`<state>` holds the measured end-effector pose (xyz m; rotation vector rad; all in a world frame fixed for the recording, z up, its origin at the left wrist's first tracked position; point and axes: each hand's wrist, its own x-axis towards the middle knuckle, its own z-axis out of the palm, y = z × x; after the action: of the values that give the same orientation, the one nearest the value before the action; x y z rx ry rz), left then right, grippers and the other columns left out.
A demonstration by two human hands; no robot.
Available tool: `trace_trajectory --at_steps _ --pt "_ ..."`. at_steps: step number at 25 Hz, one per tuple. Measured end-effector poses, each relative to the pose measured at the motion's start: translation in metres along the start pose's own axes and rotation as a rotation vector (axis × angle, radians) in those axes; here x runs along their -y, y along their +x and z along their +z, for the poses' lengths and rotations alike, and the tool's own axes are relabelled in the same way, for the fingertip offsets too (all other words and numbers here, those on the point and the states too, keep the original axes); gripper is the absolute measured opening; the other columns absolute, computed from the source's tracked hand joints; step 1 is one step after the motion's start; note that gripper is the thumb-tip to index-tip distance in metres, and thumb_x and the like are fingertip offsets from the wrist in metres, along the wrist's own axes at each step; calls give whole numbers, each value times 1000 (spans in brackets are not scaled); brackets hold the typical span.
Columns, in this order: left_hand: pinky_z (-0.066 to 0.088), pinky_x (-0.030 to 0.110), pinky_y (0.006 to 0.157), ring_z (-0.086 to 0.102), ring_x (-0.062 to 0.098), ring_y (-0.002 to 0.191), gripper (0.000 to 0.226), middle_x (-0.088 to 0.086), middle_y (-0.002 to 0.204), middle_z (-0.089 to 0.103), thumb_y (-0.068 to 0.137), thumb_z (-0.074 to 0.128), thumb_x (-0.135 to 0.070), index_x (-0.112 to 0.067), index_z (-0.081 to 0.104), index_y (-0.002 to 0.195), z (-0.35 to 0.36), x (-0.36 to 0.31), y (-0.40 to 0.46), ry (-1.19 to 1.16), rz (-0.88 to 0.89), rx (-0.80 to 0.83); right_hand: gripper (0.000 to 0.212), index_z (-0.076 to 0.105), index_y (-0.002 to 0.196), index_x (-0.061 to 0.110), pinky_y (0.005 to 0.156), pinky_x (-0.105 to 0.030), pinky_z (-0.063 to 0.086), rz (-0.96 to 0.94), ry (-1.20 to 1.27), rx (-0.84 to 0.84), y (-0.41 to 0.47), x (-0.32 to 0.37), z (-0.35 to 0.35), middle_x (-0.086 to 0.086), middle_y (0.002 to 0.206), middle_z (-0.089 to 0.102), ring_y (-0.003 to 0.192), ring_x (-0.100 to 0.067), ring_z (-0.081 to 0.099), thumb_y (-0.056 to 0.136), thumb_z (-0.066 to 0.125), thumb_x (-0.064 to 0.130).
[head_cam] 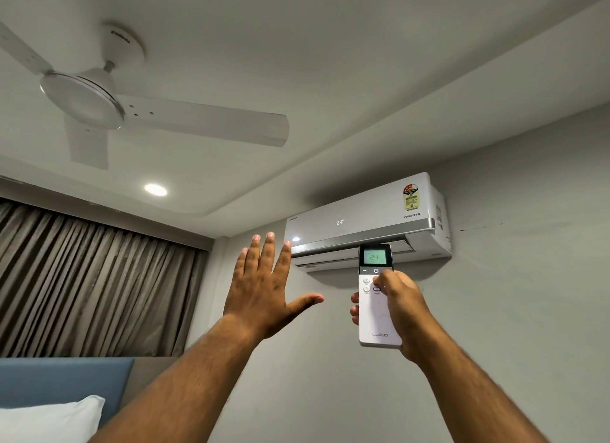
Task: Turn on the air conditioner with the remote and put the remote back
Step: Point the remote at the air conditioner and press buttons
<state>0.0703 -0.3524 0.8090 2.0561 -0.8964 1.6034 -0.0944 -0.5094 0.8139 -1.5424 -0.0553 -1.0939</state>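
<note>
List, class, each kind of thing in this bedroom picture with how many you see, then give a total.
Ceiling fan: 1
Ceiling light: 1
Air conditioner: 1
Remote: 1
Hands, left hand and right hand: 2
Curtain: 1
Pillow: 1
Total: 8

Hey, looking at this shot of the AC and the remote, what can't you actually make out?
Head view only:
- remote buttons: partly covered by the right hand's thumb; labels too small.
- air conditioner rating sticker: text too small.
- ceiling fan: one blade cut off by the left edge.
- Where the remote belongs: out of frame.
</note>
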Motion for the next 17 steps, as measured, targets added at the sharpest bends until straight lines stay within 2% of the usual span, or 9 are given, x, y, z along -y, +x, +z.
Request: trace_trajectory --at_steps 12,17 --pt "-15 44 115 -25 28 144 106 5 155 -25 63 -7 -93 -24 -29 140 -2 -2 -2 -2 31 2 16 54 101 4 47 -36 58 -26 -9 -30 -5 -3 1 -16 63 73 51 -30 70 95 46 17" --pt "-13 45 115 -25 27 142 107 5 154 -24 63 -6 -93 -23 -25 142 -3 -2 -3 0 25 -13 18 54 101 4 49 -36 58 -9 -22 -39 -8 -4 2 -24 77 72 53 -31 70 94 46 17"
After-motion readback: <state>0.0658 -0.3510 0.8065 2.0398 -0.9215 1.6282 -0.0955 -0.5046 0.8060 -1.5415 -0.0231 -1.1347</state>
